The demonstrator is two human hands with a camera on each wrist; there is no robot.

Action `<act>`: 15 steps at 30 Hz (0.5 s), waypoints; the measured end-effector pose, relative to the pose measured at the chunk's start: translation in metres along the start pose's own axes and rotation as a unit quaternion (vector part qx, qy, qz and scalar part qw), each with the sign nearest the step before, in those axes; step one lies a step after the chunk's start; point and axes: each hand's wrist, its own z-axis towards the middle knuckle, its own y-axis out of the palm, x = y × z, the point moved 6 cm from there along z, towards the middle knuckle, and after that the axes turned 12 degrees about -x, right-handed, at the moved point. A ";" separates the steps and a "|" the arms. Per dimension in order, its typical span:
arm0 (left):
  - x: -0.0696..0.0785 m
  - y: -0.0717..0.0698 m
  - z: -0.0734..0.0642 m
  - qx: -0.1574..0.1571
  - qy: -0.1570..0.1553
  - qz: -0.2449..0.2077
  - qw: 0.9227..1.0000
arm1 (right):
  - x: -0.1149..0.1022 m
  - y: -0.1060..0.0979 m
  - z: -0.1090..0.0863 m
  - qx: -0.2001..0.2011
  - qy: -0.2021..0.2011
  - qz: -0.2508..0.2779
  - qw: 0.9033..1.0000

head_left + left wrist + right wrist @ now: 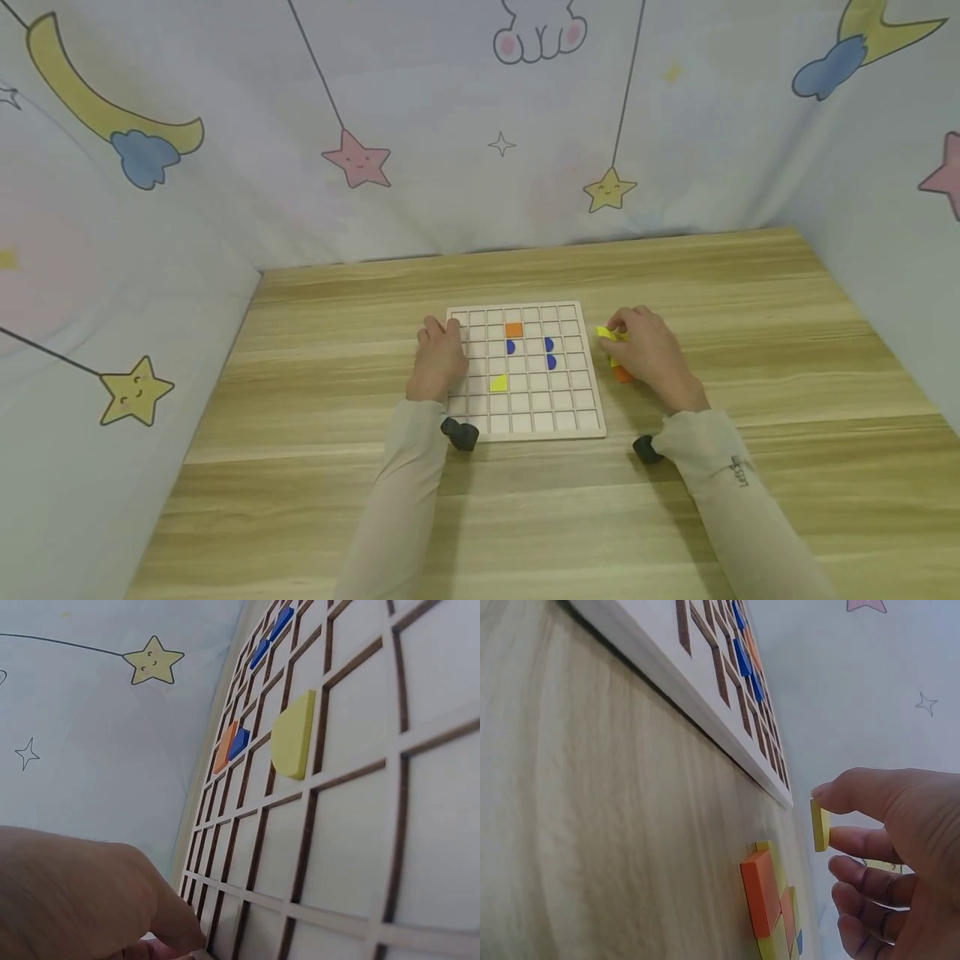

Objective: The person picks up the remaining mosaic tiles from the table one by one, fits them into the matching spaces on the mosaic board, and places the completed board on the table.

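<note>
A pale wooden grid board [533, 431] lies on the table, bearing an orange square [513, 330], several blue half-round tiles [551, 362] and a yellow tile [294, 736] with one rounded corner. At the board's left edge, my left hand [437, 360] holds the rim between thumb and bent fingers. Between the thumb and index finger of my right hand [651, 350] is a thin yellow tile [820, 825], turned edge-on in the right wrist view. Its other fingers curl loosely. That hand is beside the board's right edge, over a group of loose tiles, which it partly hides from above.
The loose group right of the board includes an orange tile [760, 892], yellow ones and a bit of blue. Under it all is a wood-grain table [337, 333]. Printed fabric walls [450, 108] stand at its back and sides.
</note>
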 end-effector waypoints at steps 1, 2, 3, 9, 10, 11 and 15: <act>0.000 0.000 0.000 0.000 0.000 -0.001 1.000 | -0.001 0.000 0.000 0.001 0.000 0.003 1.000; 0.000 0.000 0.000 0.000 -0.001 -0.001 1.000 | -0.002 0.000 -0.001 0.002 0.000 0.005 1.000; 0.000 0.001 0.000 0.000 -0.001 -0.001 1.000 | -0.003 0.001 -0.001 0.004 0.001 0.007 1.000; 0.000 0.000 -0.001 -0.001 -0.001 -0.009 1.000 | -0.010 0.001 -0.003 0.013 -0.005 0.017 1.000; 0.000 0.000 -0.001 -0.002 -0.002 -0.010 1.000 | -0.011 0.000 -0.004 0.014 -0.007 0.019 1.000; 0.000 0.000 -0.001 -0.003 -0.002 -0.010 1.000 | -0.012 0.000 -0.004 0.015 -0.007 0.021 1.000; 0.001 0.001 -0.001 -0.003 -0.004 -0.008 1.000 | -0.016 0.001 -0.005 0.018 -0.009 0.027 0.999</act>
